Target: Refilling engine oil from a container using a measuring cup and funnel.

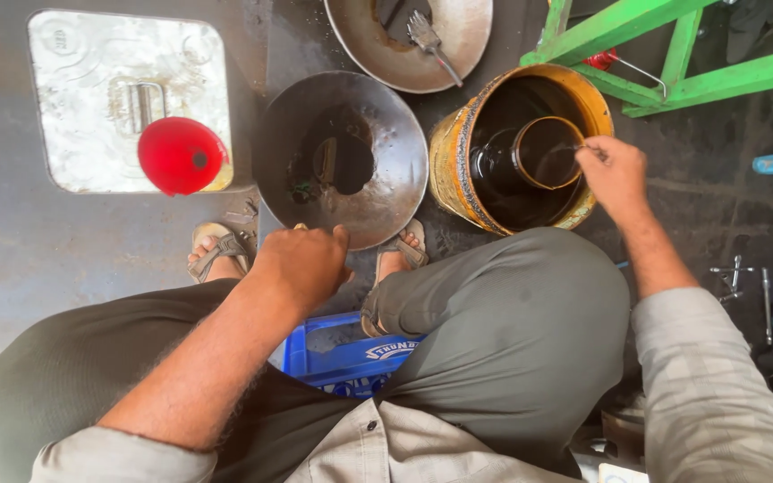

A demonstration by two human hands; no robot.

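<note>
My right hand point(615, 174) grips the handle of a small round scoop cup point(547, 152) full of dark oil, held inside a rusty yellow bucket point(445, 165) of the same dark liquid. My left hand point(301, 264) rests curled on the near rim of a wide metal pan point(404, 170) that has a hole in its middle and oily residue around it. I sit on a blue plastic crate point(342, 362), knees apart, sandalled feet under the pan's edge.
A square metal tin point(73, 98) with a red funnel point(181, 154) in its opening stands at the left. A second pan point(467, 36) holding a brush lies beyond. A green metal frame point(664, 54) stands at the top right, tools lie at the right.
</note>
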